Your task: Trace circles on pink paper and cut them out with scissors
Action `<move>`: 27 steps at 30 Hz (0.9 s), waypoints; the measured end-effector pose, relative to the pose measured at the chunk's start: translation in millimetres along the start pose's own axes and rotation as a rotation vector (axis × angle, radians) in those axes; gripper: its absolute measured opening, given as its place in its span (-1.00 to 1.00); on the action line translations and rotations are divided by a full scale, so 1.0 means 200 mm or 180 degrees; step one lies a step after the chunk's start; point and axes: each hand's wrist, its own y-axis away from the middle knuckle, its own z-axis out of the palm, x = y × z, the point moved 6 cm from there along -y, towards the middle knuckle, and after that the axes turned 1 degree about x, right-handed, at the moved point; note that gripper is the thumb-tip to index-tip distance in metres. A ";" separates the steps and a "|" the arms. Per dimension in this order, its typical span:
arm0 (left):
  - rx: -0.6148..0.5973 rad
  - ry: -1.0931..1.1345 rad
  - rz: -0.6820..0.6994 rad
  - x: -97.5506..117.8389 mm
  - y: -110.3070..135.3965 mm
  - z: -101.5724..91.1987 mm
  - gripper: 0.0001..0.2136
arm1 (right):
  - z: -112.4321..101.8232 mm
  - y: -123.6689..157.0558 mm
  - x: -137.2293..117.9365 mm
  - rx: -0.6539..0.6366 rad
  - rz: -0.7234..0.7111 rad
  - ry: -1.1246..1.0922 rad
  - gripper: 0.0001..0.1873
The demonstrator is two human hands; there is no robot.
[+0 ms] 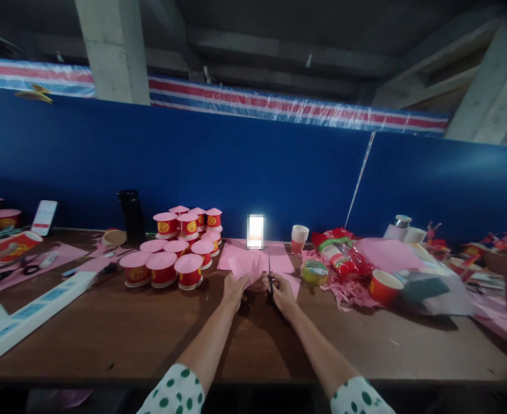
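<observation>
My left hand [233,292] grips a piece of pink paper [245,266] by its lower left edge, raised over the table. My right hand [283,294] is closed around the handles of a pair of scissors [271,280], whose blades point up and away. The scissors are just right of the held paper, apart from it as far as I can tell. Beneath and behind both hands lie more pink sheets [283,262]. A bright, blurred-out phone-like screen [256,231] stands upright behind the sheets.
Red cups with pink paper tops [189,271] stand grouped and stacked on the left. To the right are a tape roll [314,272], pink paper strips [352,292], a white-and-pink cup [299,238] and a red cup [385,287]. A power strip [42,313] lies left; other people's hands show at both sides.
</observation>
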 end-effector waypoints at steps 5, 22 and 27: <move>-0.0068 -0.0007 -0.0028 0.03 0.02 0.01 -0.69 | 0.00 0.00 -0.01 0.0019 -0.0004 -0.0009 -0.57; -0.0137 -0.0047 0.0057 -0.01 0.00 0.01 -0.69 | 0.00 0.00 0.01 0.0006 -0.0012 0.0002 -0.59; -0.0173 0.0072 0.0049 -0.03 -0.01 0.01 -0.66 | 0.00 0.00 -0.01 -0.0006 -0.0035 0.0035 -0.56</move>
